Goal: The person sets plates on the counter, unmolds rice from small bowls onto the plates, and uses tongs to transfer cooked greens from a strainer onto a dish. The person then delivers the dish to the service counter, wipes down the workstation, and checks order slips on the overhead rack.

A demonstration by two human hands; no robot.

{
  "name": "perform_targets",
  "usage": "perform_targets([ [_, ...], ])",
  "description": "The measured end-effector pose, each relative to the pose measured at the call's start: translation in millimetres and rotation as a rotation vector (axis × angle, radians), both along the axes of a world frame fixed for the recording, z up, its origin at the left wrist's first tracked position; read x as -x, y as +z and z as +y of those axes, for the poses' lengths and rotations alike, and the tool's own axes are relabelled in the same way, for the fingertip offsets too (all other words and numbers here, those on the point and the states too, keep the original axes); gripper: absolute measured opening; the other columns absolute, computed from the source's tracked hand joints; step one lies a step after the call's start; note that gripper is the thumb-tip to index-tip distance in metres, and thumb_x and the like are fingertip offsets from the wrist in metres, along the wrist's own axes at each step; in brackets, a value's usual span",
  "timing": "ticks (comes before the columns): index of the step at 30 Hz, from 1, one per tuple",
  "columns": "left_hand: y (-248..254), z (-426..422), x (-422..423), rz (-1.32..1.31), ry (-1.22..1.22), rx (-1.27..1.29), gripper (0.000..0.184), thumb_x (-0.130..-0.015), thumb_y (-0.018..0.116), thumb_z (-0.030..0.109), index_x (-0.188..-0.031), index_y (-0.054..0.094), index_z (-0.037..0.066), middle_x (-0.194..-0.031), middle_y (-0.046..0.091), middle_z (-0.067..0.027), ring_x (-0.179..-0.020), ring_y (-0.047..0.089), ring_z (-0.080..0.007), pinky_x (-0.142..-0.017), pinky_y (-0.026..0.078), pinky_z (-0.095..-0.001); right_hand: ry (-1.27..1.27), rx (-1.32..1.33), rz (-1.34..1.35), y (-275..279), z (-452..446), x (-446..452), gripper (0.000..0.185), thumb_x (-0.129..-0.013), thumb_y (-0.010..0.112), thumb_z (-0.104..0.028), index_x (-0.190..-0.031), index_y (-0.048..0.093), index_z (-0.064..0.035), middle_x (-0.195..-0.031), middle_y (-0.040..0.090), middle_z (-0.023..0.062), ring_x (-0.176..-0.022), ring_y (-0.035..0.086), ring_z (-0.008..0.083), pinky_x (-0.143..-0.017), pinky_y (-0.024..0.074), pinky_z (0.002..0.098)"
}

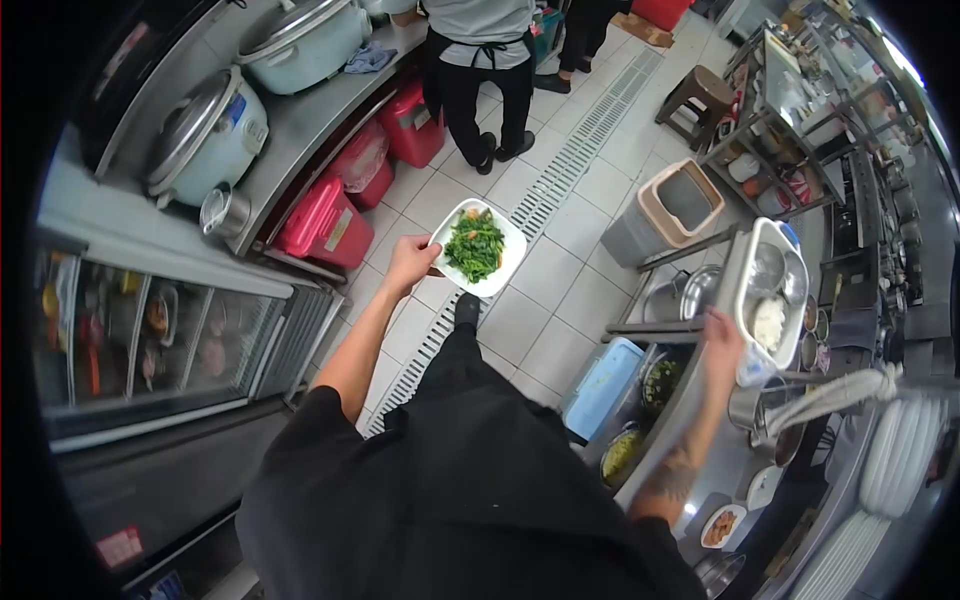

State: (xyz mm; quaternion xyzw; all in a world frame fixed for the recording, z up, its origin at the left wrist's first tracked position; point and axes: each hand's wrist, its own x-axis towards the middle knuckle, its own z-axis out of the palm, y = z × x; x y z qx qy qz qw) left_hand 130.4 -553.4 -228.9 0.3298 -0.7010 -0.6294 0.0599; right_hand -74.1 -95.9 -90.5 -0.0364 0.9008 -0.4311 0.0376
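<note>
My left hand grips the left edge of a white square plate, its thumb on the rim. Cooked leafy greens with a few orange bits are heaped on the plate, held over the floor in front of me. My right hand is out to the right above the steel counter, beside a white tub containing metal bowls and something white. This hand is smeared by motion, so its fingers do not show clearly, nor whether it touches the tub.
A person in a grey top stands ahead, near red bins under the left counter. Rice cookers stand on that counter. A floor drain grate runs along the tiled aisle. On the right are a grey bin and a stool.
</note>
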Motion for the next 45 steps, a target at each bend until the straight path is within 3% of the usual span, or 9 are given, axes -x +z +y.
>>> perform_targets([
  [3, 21.9, -54.1, 43.7, 0.084, 0.165, -0.096, 0.024, -0.087, 0.054, 0.006, -0.102, 0.068, -0.007, -0.083, 0.069, -0.0087, -0.067, 0.066, -0.0148, -0.061, 0.056, -0.0309, 0.419, 0.345, -0.475, -75.4, -189.9, 23.3, 0.035, -0.096, 0.057, -0.026, -0.124, 0.060, -0.0054, -0.099, 0.066, 0.0067, -0.082, 0.064, 0.0124, -0.063, 0.0521, 0.0253],
  [9, 29.9, -99.1, 175.5, 0.156, 0.089, -0.203, 0.025, -0.089, 0.054, 0.004, -0.110, 0.065, -0.006, -0.086, 0.068, -0.0098, -0.071, 0.066, -0.0151, -0.061, 0.060, -0.0305, 0.394, 0.815, -0.852, -97.5, -339.1, 103.9, 0.046, -0.095, 0.051, -0.014, -0.136, 0.040, 0.0025, -0.105, 0.063, 0.0100, -0.080, 0.065, 0.0188, -0.066, 0.0568, 0.0336],
  [18, -4.3, -135.3, 492.5, 0.173, -0.069, -0.424, 0.033, -0.091, 0.055, 0.006, -0.122, 0.056, -0.005, -0.092, 0.067, -0.0107, -0.079, 0.067, -0.0148, -0.066, 0.060, -0.0310, 0.170, 0.628, -0.540, -134.5, -388.4, 399.5, 0.044, -0.084, 0.049, 0.002, -0.128, 0.049, 0.0040, -0.092, 0.067, 0.0121, -0.066, 0.065, 0.0165, -0.054, 0.0562, 0.0308],
  [21, -13.0, -171.9, 599.3, 0.161, -0.086, -0.538, 0.048, -0.097, 0.054, 0.022, -0.139, 0.036, 0.009, -0.119, 0.058, -0.0119, -0.103, 0.060, -0.0213, -0.082, 0.055, -0.0391, 0.163, 0.458, -0.301, -156.4, -439.4, 539.2, 0.039, -0.082, 0.052, 0.001, -0.121, 0.055, 0.0038, -0.090, 0.068, 0.0104, -0.068, 0.064, 0.0156, -0.057, 0.0522, 0.0295],
  [23, -20.8, -197.3, 643.6, 0.030, 0.038, -0.441, 0.052, -0.097, 0.054, 0.029, -0.141, 0.032, 0.011, -0.114, 0.054, -0.0097, -0.096, 0.061, -0.0196, -0.076, 0.053, -0.0350, 0.165, 0.344, -0.178, -173.0, -487.1, 634.7, 0.031, -0.082, 0.058, -0.004, -0.112, 0.061, 0.0046, -0.085, 0.068, 0.0107, -0.065, 0.060, 0.0149, -0.061, 0.0485, 0.0300],
  [32, -64.8, -222.5, 501.7, -0.540, 0.694, -0.320, 0.033, -0.088, 0.061, 0.015, -0.118, 0.053, 0.005, -0.093, 0.062, -0.0115, -0.077, 0.065, -0.0207, -0.062, 0.053, -0.0305, 0.487, 0.380, 0.084, -199.1, -807.3, 925.9, 0.029, -0.084, 0.061, -0.016, -0.110, 0.060, -0.0034, -0.087, 0.066, 0.0248, -0.084, 0.065, 0.0424, -0.071, 0.0500, 0.0460],
  [40, -39.8, -78.0, 406.3, -0.835, 1.240, -0.628, 0.023, -0.086, 0.062, 0.015, -0.107, 0.053, 0.009, -0.084, 0.061, -0.0138, -0.066, 0.067, -0.0305, -0.053, 0.054, -0.0490, 0.778, 0.172, -0.104, -223.1, -1001.2, 882.7, 0.035, -0.079, 0.066, -0.018, -0.110, 0.064, -0.0010, -0.099, 0.067, 0.0242, -0.097, 0.064, 0.0384, -0.083, 0.0485, 0.0441],
  [43, -48.3, -28.2, 394.0, -0.625, 1.345, -0.683, 0.026, -0.088, 0.061, 0.014, -0.111, 0.050, 0.009, -0.084, 0.060, -0.0143, -0.066, 0.067, -0.0323, -0.053, 0.054, -0.0507, 0.710, 0.114, -0.193, -227.4, -1033.2, 859.1, 0.035, -0.079, 0.067, -0.020, -0.104, 0.064, 0.0044, -0.098, 0.064, 0.0304, -0.100, 0.061, 0.0450, -0.086, 0.0478, 0.0481],
  [45, -45.8, -13.7, 400.2, -0.645, 1.386, -0.711, 0.027, -0.088, 0.061, 0.015, -0.112, 0.050, 0.011, -0.087, 0.061, -0.0141, -0.070, 0.068, -0.0334, -0.055, 0.053, -0.0531, 0.703, 0.290, -0.342, -241.6, -1048.5, 850.7, 0.041, -0.081, 0.069, -0.021, -0.112, 0.062, 0.0044, -0.097, 0.067, 0.0246, -0.084, 0.068, 0.0348, -0.072, 0.0539, 0.0411],
])
